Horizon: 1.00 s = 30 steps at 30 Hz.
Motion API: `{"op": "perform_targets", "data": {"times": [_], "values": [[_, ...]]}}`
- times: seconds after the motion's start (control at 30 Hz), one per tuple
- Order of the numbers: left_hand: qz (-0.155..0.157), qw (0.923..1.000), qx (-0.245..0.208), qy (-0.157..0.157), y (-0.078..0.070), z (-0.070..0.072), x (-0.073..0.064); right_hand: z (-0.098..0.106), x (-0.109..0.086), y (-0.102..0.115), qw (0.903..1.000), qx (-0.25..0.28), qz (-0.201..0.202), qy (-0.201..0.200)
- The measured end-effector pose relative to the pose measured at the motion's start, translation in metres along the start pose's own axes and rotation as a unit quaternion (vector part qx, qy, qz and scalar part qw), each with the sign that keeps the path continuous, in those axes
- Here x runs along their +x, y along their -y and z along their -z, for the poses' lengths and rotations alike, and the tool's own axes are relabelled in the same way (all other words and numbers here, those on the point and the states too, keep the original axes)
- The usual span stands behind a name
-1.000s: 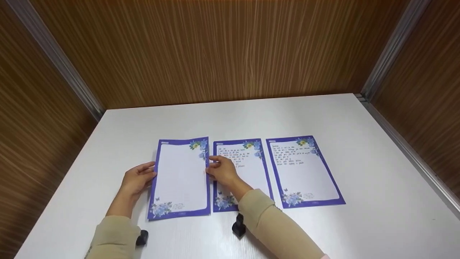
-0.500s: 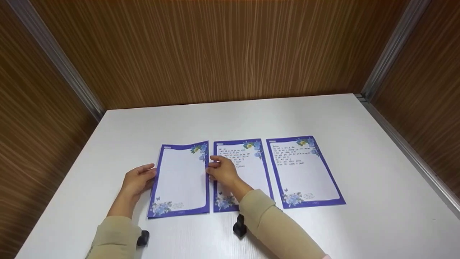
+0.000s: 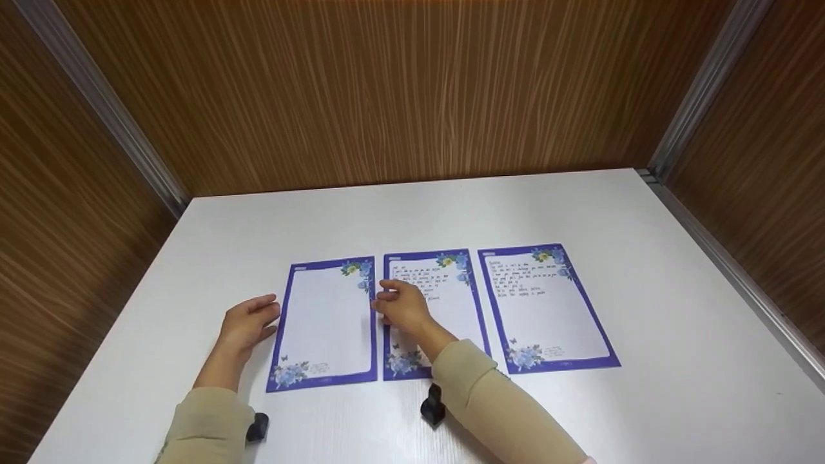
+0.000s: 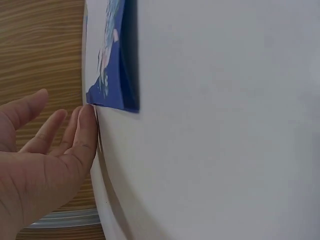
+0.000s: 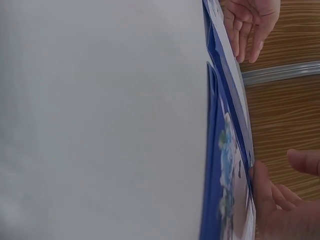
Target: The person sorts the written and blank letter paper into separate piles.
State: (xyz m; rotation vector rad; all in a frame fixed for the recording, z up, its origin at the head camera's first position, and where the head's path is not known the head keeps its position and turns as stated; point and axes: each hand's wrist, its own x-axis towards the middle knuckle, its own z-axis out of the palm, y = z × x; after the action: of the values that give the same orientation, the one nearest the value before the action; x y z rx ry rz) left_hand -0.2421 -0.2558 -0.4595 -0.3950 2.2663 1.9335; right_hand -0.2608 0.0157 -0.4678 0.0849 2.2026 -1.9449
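Observation:
A blank letter sheet (image 3: 329,322) with a purple border and blue flowers lies on the table. Its upper right corner carries yellow and blue blooms. My left hand (image 3: 247,327) is at its left edge, fingers loosely extended. In the left wrist view, the fingertips of that left hand (image 4: 60,155) come right up to the sheet's corner. At the sheet's right edge is my right hand (image 3: 405,309), thumb and fingers apart, over a matching sheet with handwriting (image 3: 451,328) that it partly covers. In the right wrist view, the right hand (image 5: 287,210) has extended fingers beside the papers' edges.
Another handwritten sheet (image 3: 548,328) lies to the right in the same row. All rest on a white table (image 3: 412,219) enclosed by wood-grain panels (image 3: 399,90) at the back and sides. Black devices (image 3: 433,406) sit under the wrists.
The blank sheet has come down flat, its curled, raised top edge now straight and slightly nearer me. My fingers have eased off its sides. The other two sheets have stayed put.

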Motion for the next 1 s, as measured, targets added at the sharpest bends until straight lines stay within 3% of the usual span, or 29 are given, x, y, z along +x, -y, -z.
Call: {"op": "perform_targets", "data": {"times": [0.4, 0.63, 1.0], "values": [[-0.002, 0.9998, -0.013, -0.016, -0.003, -0.009, -0.003, 0.009, 0.000, -0.002, 0.9994, 0.032, 0.002, 0.016], [0.004, 0.9999, -0.009, -0.013, -0.004, -0.024, -0.003, 0.021, 0.001, -0.004, 0.9993, 0.020, 0.024, 0.021], [0.012, 0.9997, -0.021, 0.009, -0.007, -0.057, -0.001, 0.044, 0.003, -0.006, 0.9996, 0.017, 0.021, 0.007]]}}
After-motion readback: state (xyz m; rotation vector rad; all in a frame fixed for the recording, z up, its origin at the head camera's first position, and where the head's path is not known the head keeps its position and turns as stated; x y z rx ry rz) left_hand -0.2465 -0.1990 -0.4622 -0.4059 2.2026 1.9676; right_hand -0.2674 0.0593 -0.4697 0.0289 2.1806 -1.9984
